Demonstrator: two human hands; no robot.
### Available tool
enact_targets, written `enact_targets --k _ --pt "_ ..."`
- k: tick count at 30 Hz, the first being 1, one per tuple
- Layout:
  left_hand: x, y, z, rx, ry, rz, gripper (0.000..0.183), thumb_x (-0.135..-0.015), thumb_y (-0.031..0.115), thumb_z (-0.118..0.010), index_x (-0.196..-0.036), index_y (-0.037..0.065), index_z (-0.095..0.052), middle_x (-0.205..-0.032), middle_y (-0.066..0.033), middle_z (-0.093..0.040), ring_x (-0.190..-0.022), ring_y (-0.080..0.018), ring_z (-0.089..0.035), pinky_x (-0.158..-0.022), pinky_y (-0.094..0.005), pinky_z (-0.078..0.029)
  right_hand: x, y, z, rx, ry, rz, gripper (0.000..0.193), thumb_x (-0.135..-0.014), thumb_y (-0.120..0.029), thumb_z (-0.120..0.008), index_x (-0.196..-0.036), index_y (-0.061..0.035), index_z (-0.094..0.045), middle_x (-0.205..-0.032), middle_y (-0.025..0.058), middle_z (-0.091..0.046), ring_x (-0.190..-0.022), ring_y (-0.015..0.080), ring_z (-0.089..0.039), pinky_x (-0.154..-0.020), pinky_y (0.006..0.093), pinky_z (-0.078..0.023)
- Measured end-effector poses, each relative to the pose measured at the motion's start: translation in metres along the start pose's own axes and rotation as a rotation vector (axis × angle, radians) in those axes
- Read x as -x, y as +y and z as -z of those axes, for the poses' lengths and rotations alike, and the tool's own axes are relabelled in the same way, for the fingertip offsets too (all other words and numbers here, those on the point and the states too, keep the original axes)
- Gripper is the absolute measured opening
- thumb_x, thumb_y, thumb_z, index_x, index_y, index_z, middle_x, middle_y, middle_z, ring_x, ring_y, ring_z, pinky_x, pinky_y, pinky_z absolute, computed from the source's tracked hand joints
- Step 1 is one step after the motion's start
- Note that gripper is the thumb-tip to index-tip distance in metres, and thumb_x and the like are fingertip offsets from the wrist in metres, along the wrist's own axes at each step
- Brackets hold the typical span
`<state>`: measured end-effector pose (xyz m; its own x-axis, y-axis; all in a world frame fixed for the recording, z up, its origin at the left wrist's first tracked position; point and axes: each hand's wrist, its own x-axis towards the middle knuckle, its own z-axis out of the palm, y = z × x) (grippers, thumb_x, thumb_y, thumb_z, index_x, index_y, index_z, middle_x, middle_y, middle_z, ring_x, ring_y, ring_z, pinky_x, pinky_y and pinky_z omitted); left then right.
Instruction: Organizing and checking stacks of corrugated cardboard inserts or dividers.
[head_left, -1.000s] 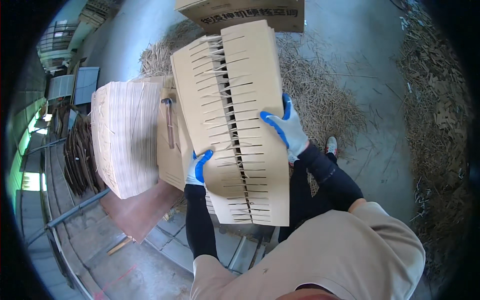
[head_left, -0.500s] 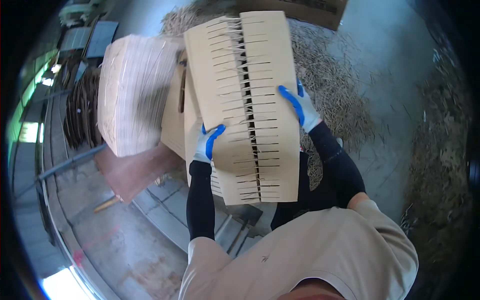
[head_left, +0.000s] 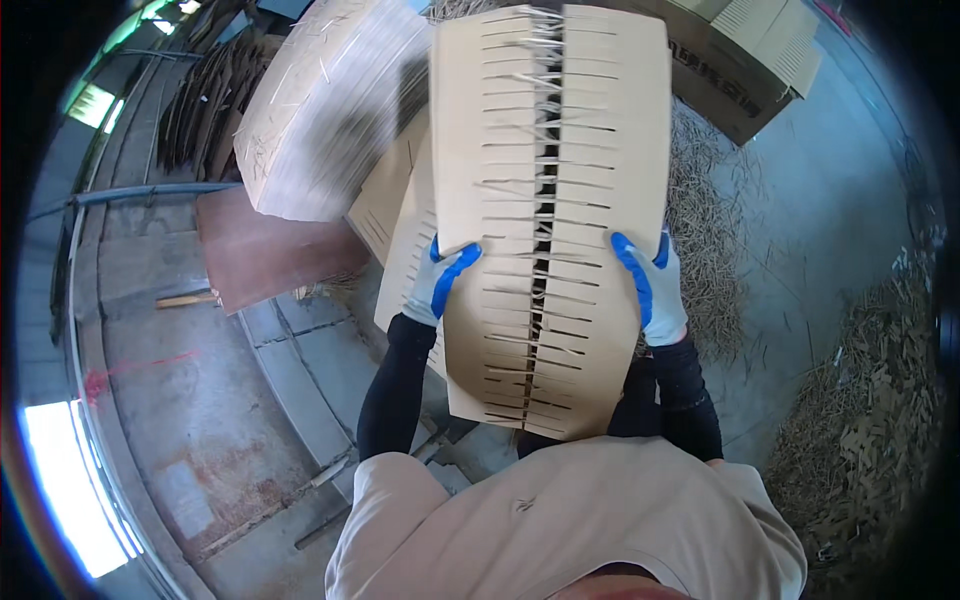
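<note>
My left fingers (head_left: 460, 262) and right fingers (head_left: 630, 262) pinch slotted cardboard (head_left: 585, 232) left and right: holding step, next likely needs even grip.

i see this from the left one of two fisheye cameras worn side by side on my head. it looks steeply down past my shirt (head_left: 560, 515), which is closest and lies below my hands, onto my left hand (head_left: 443, 285) and right hand (head_left: 656, 292), about arm's reach off. the view is upright, unmirrored, wide enough to take in the floor (head_left: 800, 260) to either side of them, and its edges curve toward a dark rim.
</note>
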<state>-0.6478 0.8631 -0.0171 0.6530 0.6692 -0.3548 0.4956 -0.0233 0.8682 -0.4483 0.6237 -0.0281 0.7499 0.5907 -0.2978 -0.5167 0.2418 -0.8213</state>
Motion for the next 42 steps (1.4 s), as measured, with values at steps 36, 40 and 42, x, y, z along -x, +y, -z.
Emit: enact_targets --k 36,40,42 --pt "0.017 -0.04 0.031 0.344 0.193 0.044 0.037 -0.083 0.017 -0.072 -0.115 0.002 -0.061 -0.101 -0.0072 -0.067 -0.086 -0.012 -0.063 -0.078 -0.0256 -0.05 -0.045 0.065 -0.025 0.087 -0.148 -0.155 0.047 -0.084 -0.016 -0.072 -0.123 -0.0011 -0.049 -0.108 0.0074 -0.062 -0.092 0.0118 -0.059 -0.079 0.0251 -0.049" --pt "0.001 -0.084 0.02 0.049 0.279 0.1 0.043 -0.082 0.027 -0.074 -0.115 0.001 -0.062 -0.103 -0.0057 -0.068 -0.086 -0.0124 -0.062 -0.079 -0.026 -0.048 -0.045 0.118 -0.006 0.114 -0.11 -0.114 0.046 -0.084 -0.016 -0.072 -0.121 -0.0012 -0.048 -0.108 0.0073 -0.061 -0.093 0.0115 -0.058 -0.08 0.025 -0.048" --pt "-0.003 -0.108 0.024 0.068 0.236 0.101 0.048 -0.081 0.031 -0.075 -0.116 0.002 -0.062 -0.103 -0.0057 -0.068 -0.09 -0.0123 -0.062 -0.081 -0.0269 -0.048 -0.021 0.113 0.0 0.158 -0.142 -0.199 0.049 -0.086 -0.016 -0.07 -0.127 -0.001 -0.047 -0.113 0.0069 -0.06 -0.097 0.0109 -0.057 -0.085 0.0255 -0.047"
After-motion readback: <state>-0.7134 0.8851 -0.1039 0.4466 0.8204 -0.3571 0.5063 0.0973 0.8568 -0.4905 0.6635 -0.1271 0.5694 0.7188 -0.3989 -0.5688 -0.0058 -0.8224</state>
